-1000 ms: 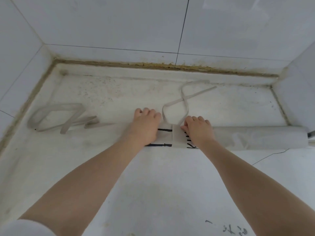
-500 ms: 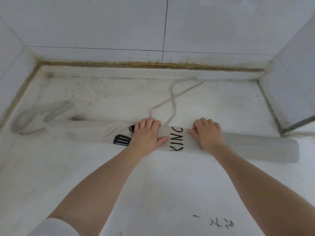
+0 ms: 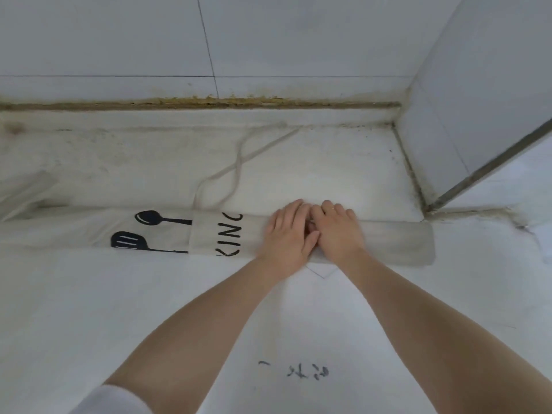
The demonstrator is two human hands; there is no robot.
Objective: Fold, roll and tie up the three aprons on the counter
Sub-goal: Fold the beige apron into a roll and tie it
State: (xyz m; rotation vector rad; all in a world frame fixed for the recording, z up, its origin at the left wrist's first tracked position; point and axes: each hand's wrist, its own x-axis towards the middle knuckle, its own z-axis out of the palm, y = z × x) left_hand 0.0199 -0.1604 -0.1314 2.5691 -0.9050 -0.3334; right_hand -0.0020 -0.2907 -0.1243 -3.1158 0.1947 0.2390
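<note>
1 apron (image 3: pixel 227 234) lies rolled across the counter (image 3: pixel 298 309). Both hands, left (image 3: pixel 288 234) and right (image 3: pixel 339 231), press flat-fingered on its right part. Its strap (image 3: pixel 236 171) lies loose behind, untied. No other aprons show.

Matt pale cloth apron (image 3: pixel 388 240) (black print), glossy wall tiles (image 3: pixel 119 34), stained smooth counter (image 3: pixel 149 309)
</note>
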